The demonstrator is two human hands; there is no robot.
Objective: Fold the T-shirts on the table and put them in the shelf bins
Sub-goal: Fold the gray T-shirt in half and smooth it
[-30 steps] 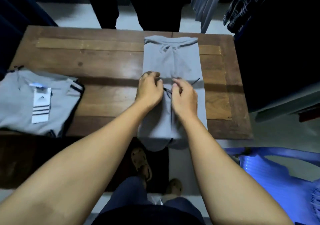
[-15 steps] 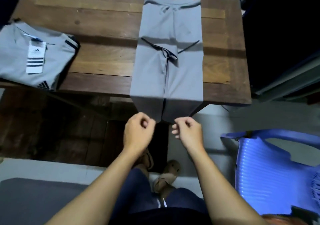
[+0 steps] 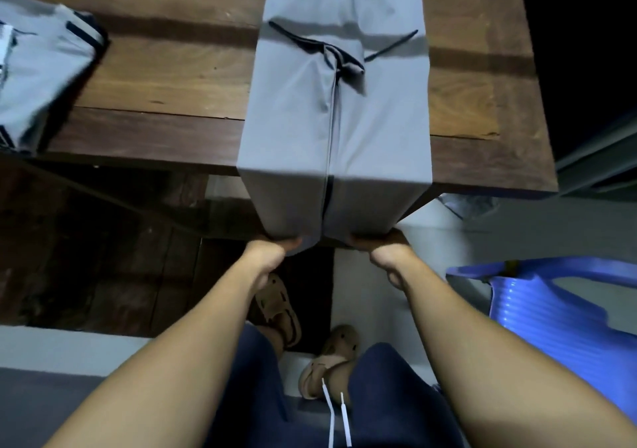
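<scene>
A grey T-shirt (image 3: 337, 110), both sides folded in to a centre seam, lies lengthwise on the wooden table (image 3: 172, 79). Its lower end hangs over the near edge. My left hand (image 3: 272, 246) grips the bottom hem at the left corner. My right hand (image 3: 377, 244) grips the hem at the right corner. Both sets of fingers are tucked under the cloth and mostly hidden. A second grey T-shirt (image 3: 41, 68) with dark stripes lies folded at the table's left edge.
A blue plastic chair (image 3: 558, 316) stands close on my right. Dark wooden planks (image 3: 86, 251) sit under the table on the left. My sandalled feet (image 3: 303, 337) are on the floor below the hem. No shelf bins are in view.
Both hands left the middle of the shirt, dropped down to the hanging hem, and now hold it at its two corners. The view has tilted downward and closer.
</scene>
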